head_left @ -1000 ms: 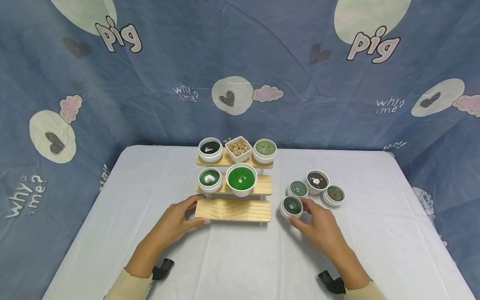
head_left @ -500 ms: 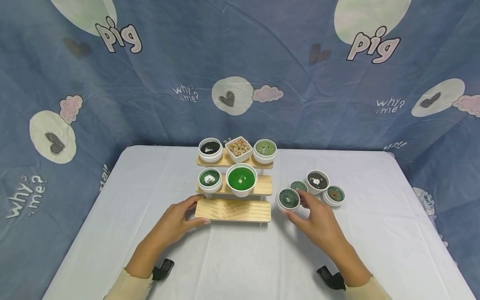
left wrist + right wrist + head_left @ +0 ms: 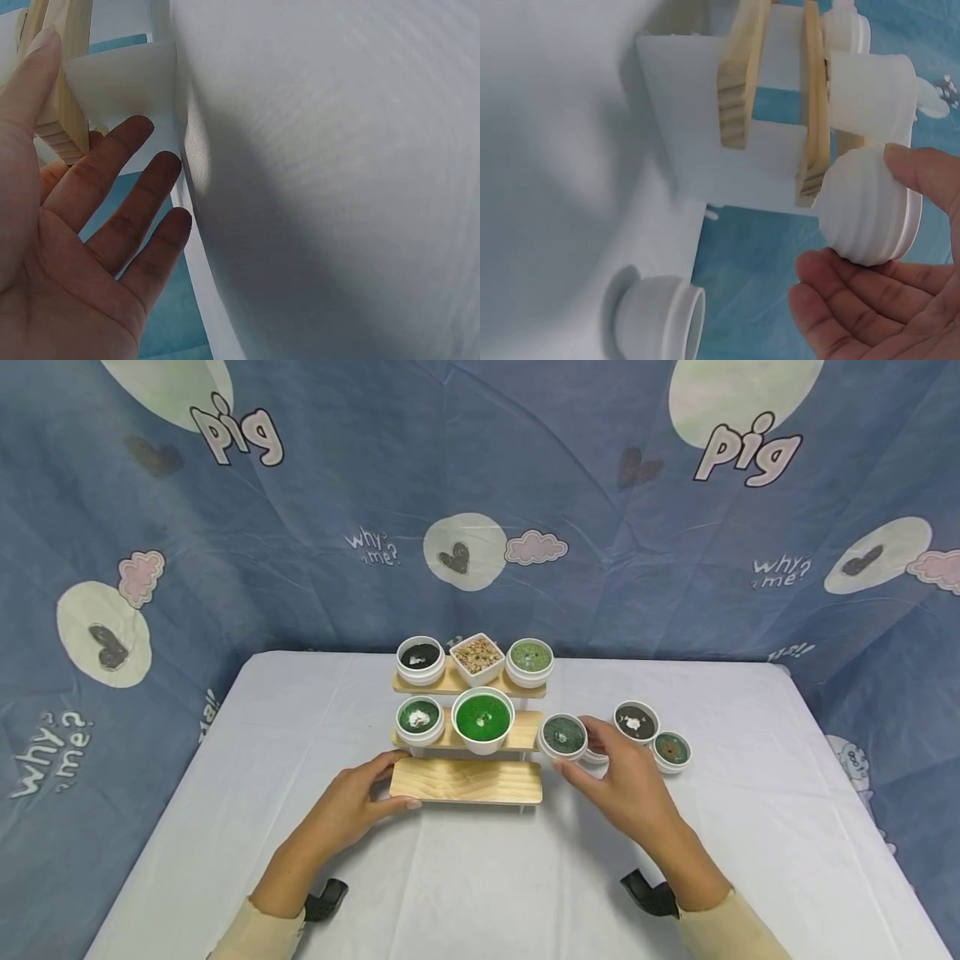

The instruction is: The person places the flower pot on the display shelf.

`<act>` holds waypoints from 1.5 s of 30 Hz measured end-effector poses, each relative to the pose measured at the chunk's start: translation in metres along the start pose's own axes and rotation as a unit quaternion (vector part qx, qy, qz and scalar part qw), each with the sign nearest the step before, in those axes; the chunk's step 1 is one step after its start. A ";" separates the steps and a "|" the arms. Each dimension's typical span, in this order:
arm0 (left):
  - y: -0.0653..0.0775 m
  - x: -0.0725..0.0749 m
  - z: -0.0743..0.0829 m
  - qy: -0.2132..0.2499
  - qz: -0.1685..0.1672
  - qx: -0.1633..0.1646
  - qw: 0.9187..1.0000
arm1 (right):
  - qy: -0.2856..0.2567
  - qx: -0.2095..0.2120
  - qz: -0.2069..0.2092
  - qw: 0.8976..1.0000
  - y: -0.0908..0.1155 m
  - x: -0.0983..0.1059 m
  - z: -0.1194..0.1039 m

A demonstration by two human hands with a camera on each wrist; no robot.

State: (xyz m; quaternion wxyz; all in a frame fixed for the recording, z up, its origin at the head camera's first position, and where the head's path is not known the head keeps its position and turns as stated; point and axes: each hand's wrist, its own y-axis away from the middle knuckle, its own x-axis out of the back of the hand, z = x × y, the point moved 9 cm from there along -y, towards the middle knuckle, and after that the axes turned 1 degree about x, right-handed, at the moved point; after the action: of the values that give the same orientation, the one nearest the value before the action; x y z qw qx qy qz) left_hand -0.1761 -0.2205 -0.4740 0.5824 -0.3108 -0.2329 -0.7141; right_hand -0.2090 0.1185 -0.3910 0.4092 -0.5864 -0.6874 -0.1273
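A three-step stand (image 3: 465,779) with pale wooden boards sits mid-table. My left hand (image 3: 352,802) grips the left end of its lowest board, thumb on the front edge; in the left wrist view the other fingers (image 3: 150,187) spread out below the board. My right hand (image 3: 626,777) holds a small white bowl (image 3: 563,737) of dark green filling by its side, at the right end of the middle board. The right wrist view shows this bowl (image 3: 866,206) as ribbed, thumb on its rim. On the middle board stand a bright green bowl (image 3: 482,718) and a green-and-white bowl (image 3: 420,718).
The top board carries a black-filled bowl (image 3: 421,660), a square dish of nutty bits (image 3: 477,657) and a light green bowl (image 3: 530,662). Right of the stand are a dark bowl (image 3: 635,722), a green-brown bowl (image 3: 671,752) and another white bowl (image 3: 596,757) mostly behind my right hand.
My right hand has lifted the dark green bowl from the table, moving it up, back and leftward to the middle board's right end. My left hand has stayed on the stand.
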 end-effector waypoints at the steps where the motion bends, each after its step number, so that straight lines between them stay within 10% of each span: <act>1: 0.000 0.000 0.000 -0.001 0.000 0.000 1.000 | -0.002 0.000 -0.001 1.000 -0.001 -0.001 -0.001; 45: 0.001 -0.001 -0.001 -0.005 -0.002 0.002 1.000 | -0.047 -0.008 -0.023 0.999 -0.021 -0.026 -0.007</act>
State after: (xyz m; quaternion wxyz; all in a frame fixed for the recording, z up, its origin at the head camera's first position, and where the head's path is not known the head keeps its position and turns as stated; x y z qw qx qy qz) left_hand -0.1755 -0.2202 -0.4751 0.5804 -0.3126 -0.2373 -0.7135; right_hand -0.2257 0.0893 -0.3986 0.3687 -0.5789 -0.7183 -0.1139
